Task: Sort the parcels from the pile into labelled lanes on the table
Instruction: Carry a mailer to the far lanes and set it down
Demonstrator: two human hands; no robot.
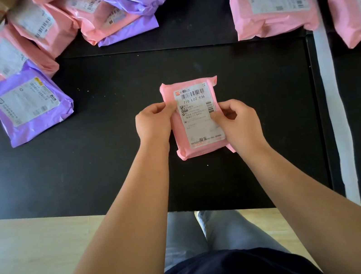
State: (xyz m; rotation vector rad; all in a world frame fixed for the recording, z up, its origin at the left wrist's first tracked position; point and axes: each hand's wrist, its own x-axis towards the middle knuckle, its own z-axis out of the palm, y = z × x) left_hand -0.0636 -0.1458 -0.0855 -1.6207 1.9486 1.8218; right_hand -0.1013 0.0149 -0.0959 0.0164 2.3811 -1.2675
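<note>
Both hands grip one pink parcel (197,119) between them over the black table (84,165) — the left hand (154,122) curls round its left edge with the thumb on the label, and the right hand (238,122) pinches the right edge, thumb on the label's lower right part. Its long axis runs near to far, label (199,114) face up, barcode end at the far side. A pile of pink and purple parcels (74,23) lies far left — a sorted pink parcel (272,9) lies far right.
</note>
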